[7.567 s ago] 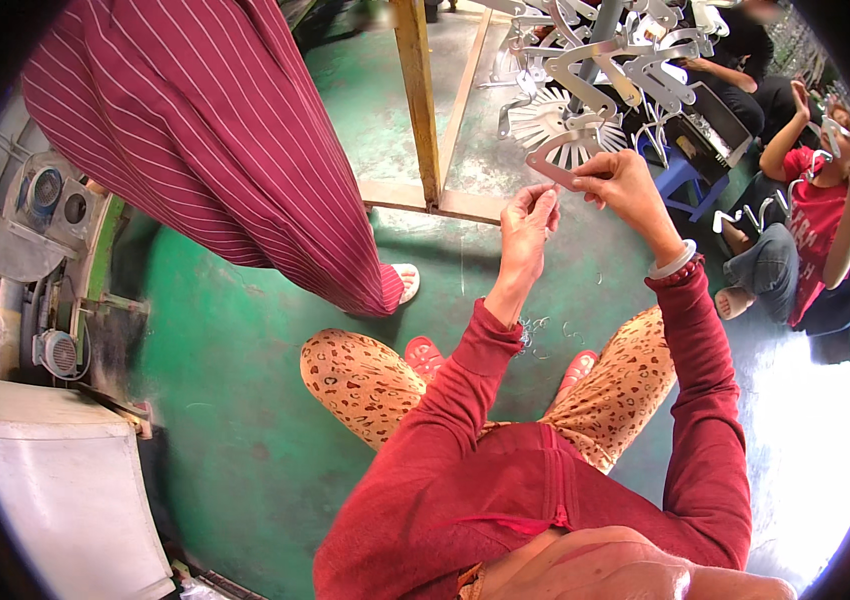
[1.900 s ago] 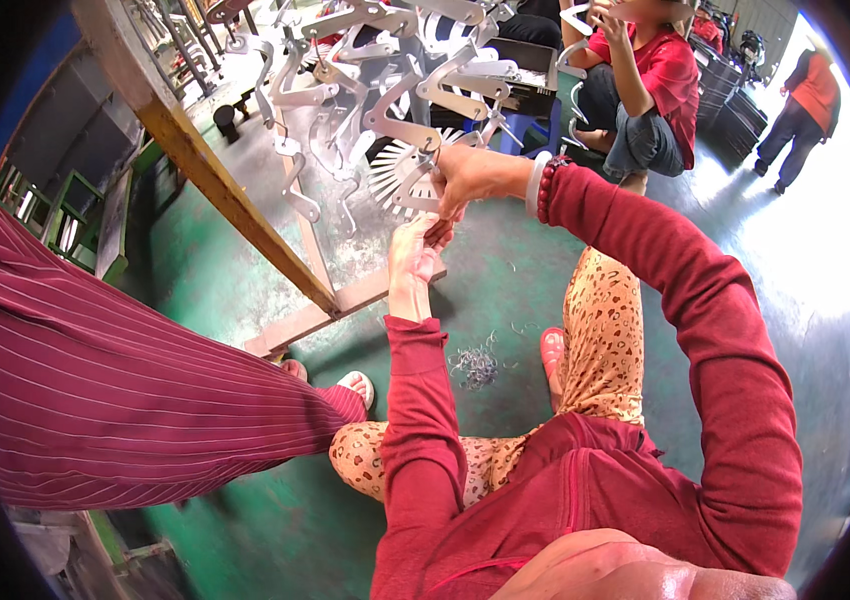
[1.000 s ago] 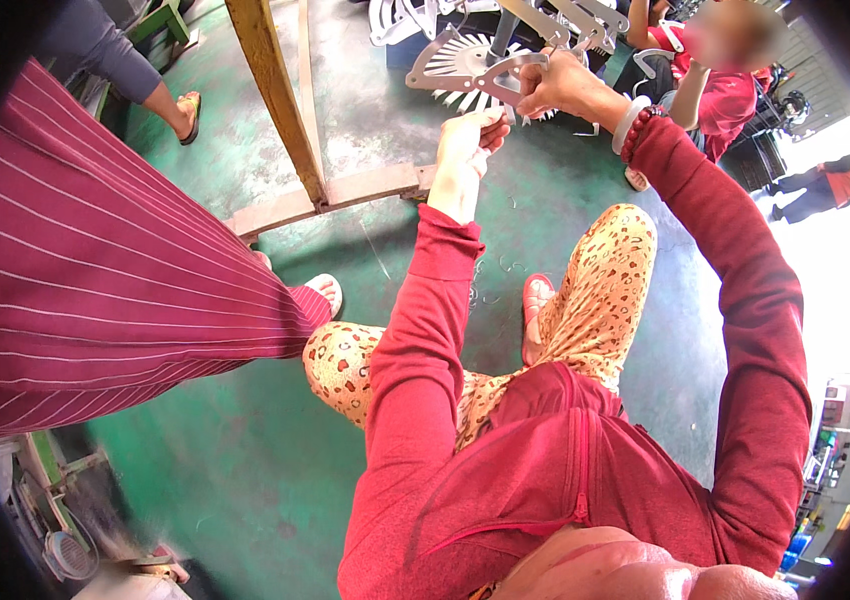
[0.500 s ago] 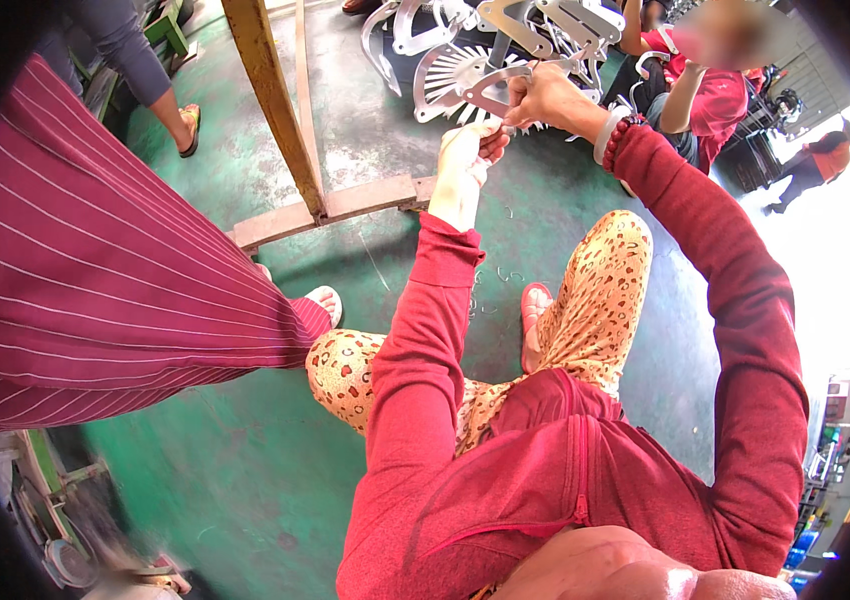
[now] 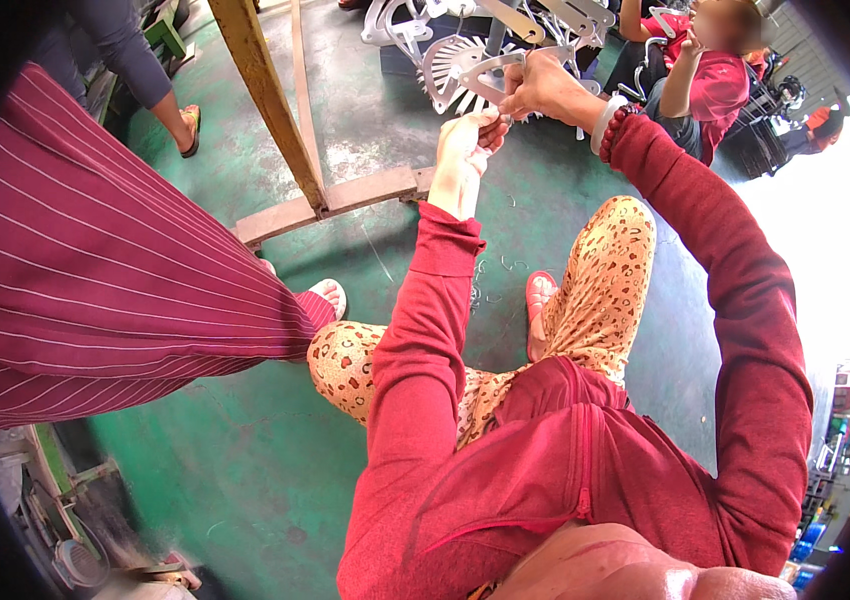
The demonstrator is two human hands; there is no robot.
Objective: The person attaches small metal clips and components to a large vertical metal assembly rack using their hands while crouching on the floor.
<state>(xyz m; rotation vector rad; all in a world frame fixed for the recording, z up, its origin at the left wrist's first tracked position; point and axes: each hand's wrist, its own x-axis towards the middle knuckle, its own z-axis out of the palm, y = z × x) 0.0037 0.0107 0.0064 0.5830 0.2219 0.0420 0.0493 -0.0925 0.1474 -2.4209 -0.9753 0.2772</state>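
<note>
The right hand [image 5: 548, 90] pinches the metal bracket [image 5: 475, 79] by its three-o'clock end, best kept steady while the left hand [image 5: 467, 147] — fingertips close together near its six o'clock, grip unclear — works alongside, the bracket silvery, flat, roughly triangular and open-centred, near the view's twelve o'clock.

Looks down from head, through left one of fisheye pair worn side by side. Faces green floor [image 5: 275, 440], upright and unmirrored. Sits nearest red jacket [image 5: 515, 460], large along lower edge. Catches left hand [image 5: 468, 143] and right hand [image 5: 552, 88] farther off, metal parts [image 5: 513, 17] beyond, cut by upper edge. Bends wooden floor beam [image 5: 360, 194] into curve. Darkens to black at corners.
</note>
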